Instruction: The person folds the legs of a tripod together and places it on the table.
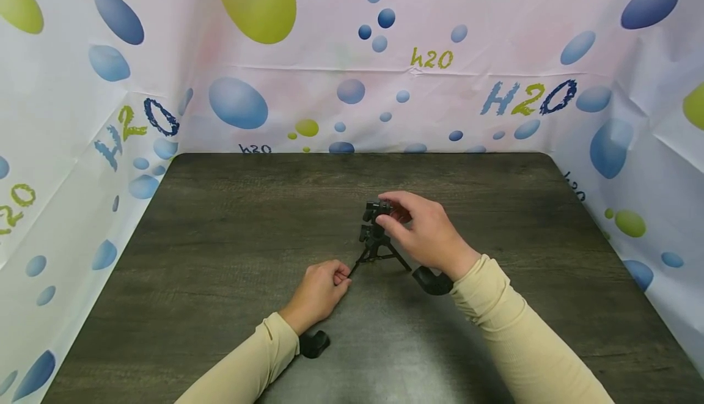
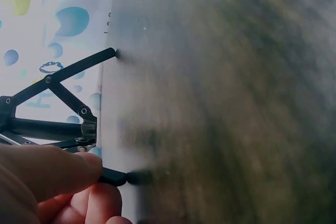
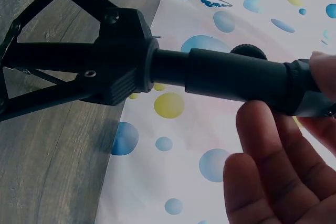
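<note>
A small black tripod (image 1: pixel 376 250) stands upright on the dark table with its legs spread. My left hand (image 1: pixel 319 289) pinches one leg low down, thumb on one side and fingers on the other; the left wrist view shows that leg's foot (image 2: pixel 114 176) poking out past the fingertips. Up at the top, the fingers and thumb of my right hand (image 1: pixel 430 231) grip the tripod's head. In the right wrist view the centre column (image 3: pixel 226 73) runs down to the leg hub (image 3: pixel 123 56), and a ridged knob (image 3: pixel 249 51) sits on its side.
The dark wood-patterned table (image 1: pixel 247 208) spreads out around the tripod. A white sheet (image 1: pixel 313 49) with blue and green spots hangs behind it and along both sides. Black curved pieces (image 1: pixel 315 344) show at both wrists.
</note>
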The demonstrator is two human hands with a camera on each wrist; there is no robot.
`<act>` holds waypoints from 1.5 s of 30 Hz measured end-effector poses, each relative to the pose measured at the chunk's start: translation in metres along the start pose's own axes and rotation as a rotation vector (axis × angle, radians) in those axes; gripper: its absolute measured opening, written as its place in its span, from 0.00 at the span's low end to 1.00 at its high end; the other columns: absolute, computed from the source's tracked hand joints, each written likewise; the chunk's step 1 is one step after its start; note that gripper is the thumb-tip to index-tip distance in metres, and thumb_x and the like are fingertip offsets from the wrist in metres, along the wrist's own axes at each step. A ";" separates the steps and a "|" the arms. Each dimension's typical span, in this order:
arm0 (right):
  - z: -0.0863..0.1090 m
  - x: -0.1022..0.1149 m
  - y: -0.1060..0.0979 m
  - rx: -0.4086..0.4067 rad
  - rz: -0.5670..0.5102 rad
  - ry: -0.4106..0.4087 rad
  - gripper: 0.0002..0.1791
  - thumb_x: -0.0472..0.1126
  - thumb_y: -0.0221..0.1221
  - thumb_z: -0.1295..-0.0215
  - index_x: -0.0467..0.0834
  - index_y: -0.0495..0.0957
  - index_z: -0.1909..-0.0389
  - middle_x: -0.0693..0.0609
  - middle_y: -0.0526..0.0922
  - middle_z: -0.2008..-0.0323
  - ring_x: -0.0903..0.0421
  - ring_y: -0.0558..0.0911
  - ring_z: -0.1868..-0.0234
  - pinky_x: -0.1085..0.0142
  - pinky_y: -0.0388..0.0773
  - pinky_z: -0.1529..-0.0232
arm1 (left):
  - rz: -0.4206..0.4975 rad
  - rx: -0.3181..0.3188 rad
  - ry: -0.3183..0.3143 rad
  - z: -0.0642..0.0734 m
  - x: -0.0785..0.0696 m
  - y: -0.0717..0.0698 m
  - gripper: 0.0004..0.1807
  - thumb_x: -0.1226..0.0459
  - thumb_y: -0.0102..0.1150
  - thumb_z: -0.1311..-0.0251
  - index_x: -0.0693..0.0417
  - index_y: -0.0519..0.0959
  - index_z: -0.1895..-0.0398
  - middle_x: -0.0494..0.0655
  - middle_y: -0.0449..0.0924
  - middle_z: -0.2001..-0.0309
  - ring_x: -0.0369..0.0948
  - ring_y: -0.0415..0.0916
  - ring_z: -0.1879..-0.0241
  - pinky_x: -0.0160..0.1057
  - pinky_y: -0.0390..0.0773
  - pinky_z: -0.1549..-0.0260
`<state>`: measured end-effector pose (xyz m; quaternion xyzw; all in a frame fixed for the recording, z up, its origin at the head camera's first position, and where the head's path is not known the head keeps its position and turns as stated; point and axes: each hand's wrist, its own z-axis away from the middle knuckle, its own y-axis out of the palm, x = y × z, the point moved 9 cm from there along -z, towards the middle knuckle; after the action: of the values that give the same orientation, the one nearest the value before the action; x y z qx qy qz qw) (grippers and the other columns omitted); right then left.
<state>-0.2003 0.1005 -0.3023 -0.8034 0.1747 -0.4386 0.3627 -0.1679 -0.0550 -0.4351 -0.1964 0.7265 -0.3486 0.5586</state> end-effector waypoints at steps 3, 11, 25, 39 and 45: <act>-0.001 0.001 0.000 0.010 -0.010 -0.005 0.18 0.38 0.62 0.29 0.36 0.78 0.42 0.47 0.82 0.59 0.52 0.83 0.60 0.52 0.81 0.57 | -0.003 0.003 -0.005 -0.001 0.000 0.000 0.04 0.70 0.69 0.40 0.56 0.82 0.67 0.41 0.80 0.72 0.36 0.78 0.71 0.35 0.80 0.68; -0.001 0.003 0.000 0.003 -0.002 -0.015 0.14 0.37 0.62 0.30 0.35 0.80 0.47 0.48 0.83 0.62 0.53 0.84 0.62 0.53 0.81 0.61 | -0.014 0.013 0.000 -0.001 0.000 0.000 0.04 0.70 0.69 0.40 0.56 0.83 0.67 0.41 0.81 0.71 0.37 0.79 0.70 0.35 0.80 0.69; -0.001 0.006 -0.001 -0.009 0.034 -0.028 0.14 0.37 0.63 0.30 0.36 0.81 0.48 0.51 0.84 0.66 0.58 0.83 0.68 0.59 0.81 0.66 | -0.024 0.008 0.002 0.000 0.000 -0.001 0.04 0.70 0.70 0.41 0.55 0.83 0.68 0.41 0.81 0.72 0.37 0.79 0.71 0.36 0.79 0.70; -0.001 0.011 -0.002 -0.017 0.059 -0.053 0.14 0.37 0.64 0.31 0.34 0.81 0.49 0.52 0.83 0.70 0.57 0.81 0.72 0.60 0.80 0.69 | -0.029 0.011 -0.030 -0.001 0.001 -0.001 0.03 0.70 0.70 0.41 0.55 0.84 0.68 0.41 0.82 0.72 0.36 0.79 0.72 0.35 0.79 0.71; 0.000 0.011 -0.001 -0.018 0.063 -0.054 0.14 0.37 0.64 0.31 0.34 0.81 0.49 0.51 0.83 0.70 0.58 0.81 0.72 0.60 0.80 0.69 | -0.043 0.019 -0.031 -0.001 0.001 -0.001 0.03 0.69 0.70 0.41 0.55 0.84 0.68 0.41 0.82 0.72 0.36 0.79 0.72 0.35 0.79 0.71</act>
<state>-0.1944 0.0944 -0.2947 -0.8123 0.1940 -0.4038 0.3735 -0.1694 -0.0559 -0.4348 -0.2120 0.7099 -0.3644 0.5642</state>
